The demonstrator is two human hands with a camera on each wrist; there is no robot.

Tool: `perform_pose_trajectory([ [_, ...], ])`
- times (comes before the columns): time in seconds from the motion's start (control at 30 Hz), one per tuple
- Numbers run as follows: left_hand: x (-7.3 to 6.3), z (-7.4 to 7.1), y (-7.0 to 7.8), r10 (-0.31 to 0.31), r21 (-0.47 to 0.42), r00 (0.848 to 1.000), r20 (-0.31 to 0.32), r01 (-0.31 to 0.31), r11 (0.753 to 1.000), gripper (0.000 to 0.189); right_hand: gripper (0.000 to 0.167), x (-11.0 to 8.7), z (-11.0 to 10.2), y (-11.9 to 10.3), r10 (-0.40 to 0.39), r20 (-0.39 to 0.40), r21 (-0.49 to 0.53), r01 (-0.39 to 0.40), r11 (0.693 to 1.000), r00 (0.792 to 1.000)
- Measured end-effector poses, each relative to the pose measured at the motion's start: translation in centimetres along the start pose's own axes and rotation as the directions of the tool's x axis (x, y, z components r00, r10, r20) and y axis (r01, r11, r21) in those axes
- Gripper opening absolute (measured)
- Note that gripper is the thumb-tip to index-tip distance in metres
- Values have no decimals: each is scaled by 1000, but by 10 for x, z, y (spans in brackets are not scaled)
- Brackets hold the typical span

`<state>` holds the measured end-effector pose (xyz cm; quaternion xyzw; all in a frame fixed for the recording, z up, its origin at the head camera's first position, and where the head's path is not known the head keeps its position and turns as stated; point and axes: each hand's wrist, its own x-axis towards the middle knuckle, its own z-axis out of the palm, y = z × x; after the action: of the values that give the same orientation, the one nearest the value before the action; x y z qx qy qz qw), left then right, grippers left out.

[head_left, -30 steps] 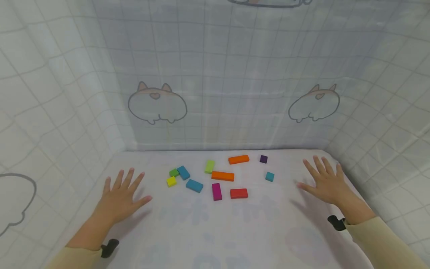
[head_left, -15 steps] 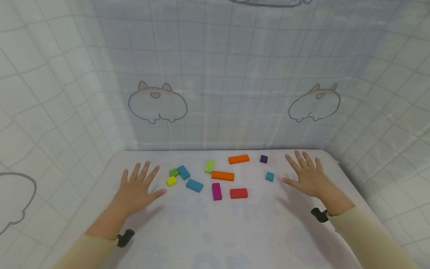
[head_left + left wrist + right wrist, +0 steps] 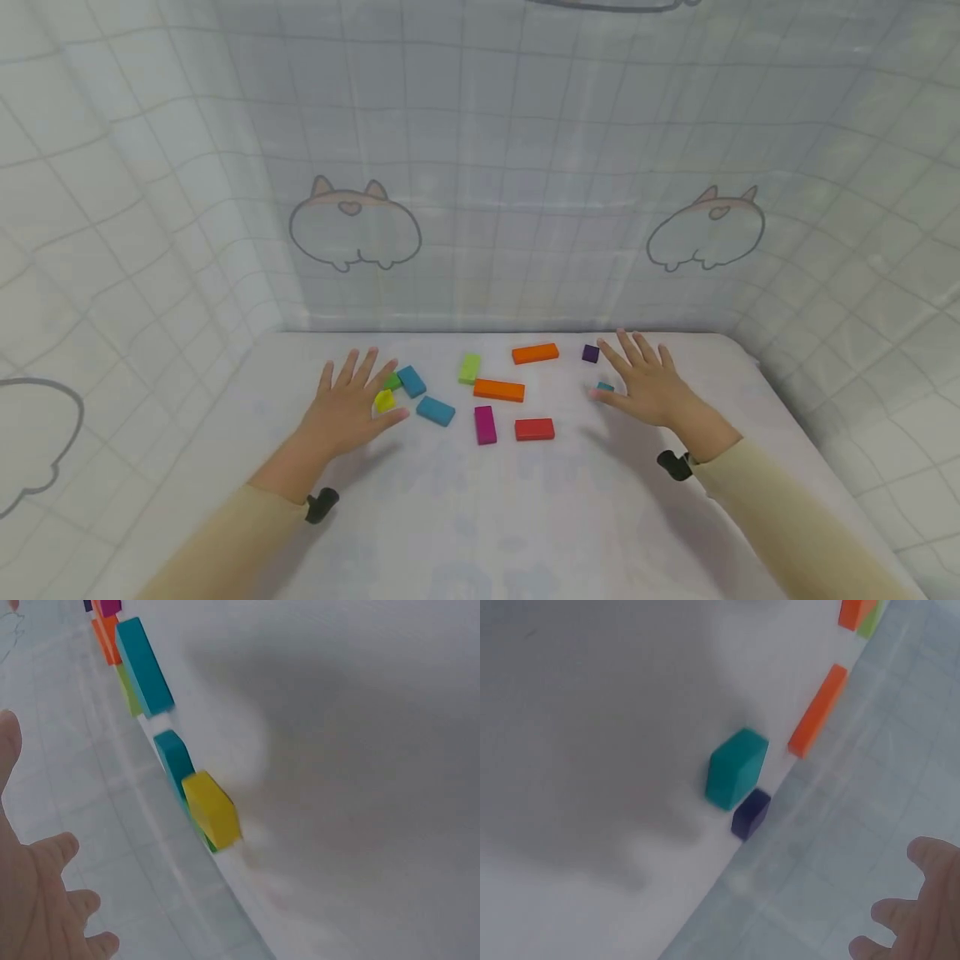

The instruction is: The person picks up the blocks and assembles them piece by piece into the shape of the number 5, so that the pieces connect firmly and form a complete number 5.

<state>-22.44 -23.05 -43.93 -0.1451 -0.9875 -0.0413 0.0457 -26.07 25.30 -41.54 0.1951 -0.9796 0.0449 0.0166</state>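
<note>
My left hand (image 3: 341, 417), fingers spread, hovers over the left part of the white table and holds nothing. Its thumb and forefinger overlap the yellow cube (image 3: 385, 401) and the green cube (image 3: 393, 382) in the head view. Beside them lie two blue blocks (image 3: 412, 382). On the other side my right hand (image 3: 651, 390) is spread above the table, also holding nothing. Its thumb partly hides the teal cube (image 3: 736, 769), and the dark purple cube (image 3: 591, 353) sits just beyond the forefinger. Both wrist views show the cubes resting on the table, apart from the fingers.
Between the hands lie two orange blocks (image 3: 499, 390), a light green block (image 3: 469, 368), a magenta block (image 3: 485, 425) and a red block (image 3: 535, 429). A grid-patterned curtain (image 3: 495, 250) rises behind the table (image 3: 480, 508) and along both sides.
Both hands have moved inward over the table, the left one rightward and the right one leftward, coming over the outer cubes. The blocks stay where they were.
</note>
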Motion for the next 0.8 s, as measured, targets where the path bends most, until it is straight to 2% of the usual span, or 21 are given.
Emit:
perform_pose_trajectory([
  [0.23, 18, 4, 20, 14, -46, 1000, 15, -14, 999, 92, 90, 18, 9, -13, -9, 7, -17, 9, 1000, 1000],
  [0.47, 34, 9, 40, 29, -41, 999, 45, -28, 999, 86, 85, 34, 14, -22, -15, 14, 54, 14, 998, 1000],
  [0.63, 47, 16, 46, 66, -48, 997, 43, -64, 997, 82, 81, 45, 18, -29, -42, 1, 98, 42, 994, 999],
  [0.8, 61, 23, 48, 81, -45, 995, 54, -79, 996, 80, 78, 59, 26, -32, -37, 14, 141, 35, 989, 999],
])
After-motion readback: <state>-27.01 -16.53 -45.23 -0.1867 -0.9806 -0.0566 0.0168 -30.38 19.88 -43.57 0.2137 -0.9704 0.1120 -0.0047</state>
